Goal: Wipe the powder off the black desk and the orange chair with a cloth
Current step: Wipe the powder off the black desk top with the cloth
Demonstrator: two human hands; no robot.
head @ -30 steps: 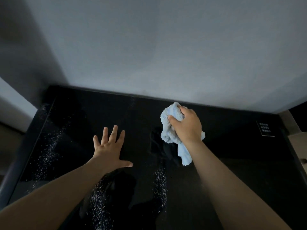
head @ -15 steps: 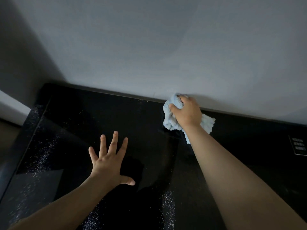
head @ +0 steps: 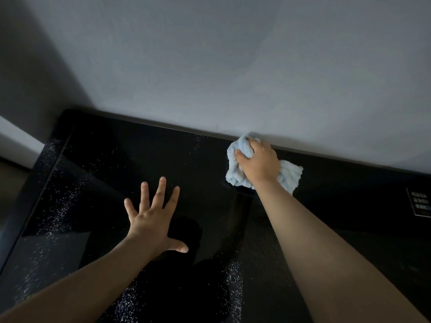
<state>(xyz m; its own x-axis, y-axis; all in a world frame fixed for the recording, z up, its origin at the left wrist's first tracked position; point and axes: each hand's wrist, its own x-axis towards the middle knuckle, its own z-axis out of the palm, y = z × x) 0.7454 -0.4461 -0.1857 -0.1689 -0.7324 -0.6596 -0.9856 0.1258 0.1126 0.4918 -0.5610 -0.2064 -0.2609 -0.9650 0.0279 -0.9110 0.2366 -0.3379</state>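
- The cloth [head: 235,177], pale blue, fluffy and bunched, lies on the glossy black desk [head: 112,164] against the grey wall [head: 233,66].
- The right hand [head: 258,163] grips it.
- The left hand [head: 152,217] rests flat, fingers spread, nearer than the cloth.
- White powder [head: 63,210] speckles the desk left of it.

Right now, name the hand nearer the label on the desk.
Right. The right hand, gripping the cloth, is left of the label; the left hand lies flat on the desk, farther left.

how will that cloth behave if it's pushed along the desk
Likely floppy: the cloth bunches in folds under the right hand. Probably light, since one hand grips it whole. Its fluffy pile may drag slightly on the glossy desk.
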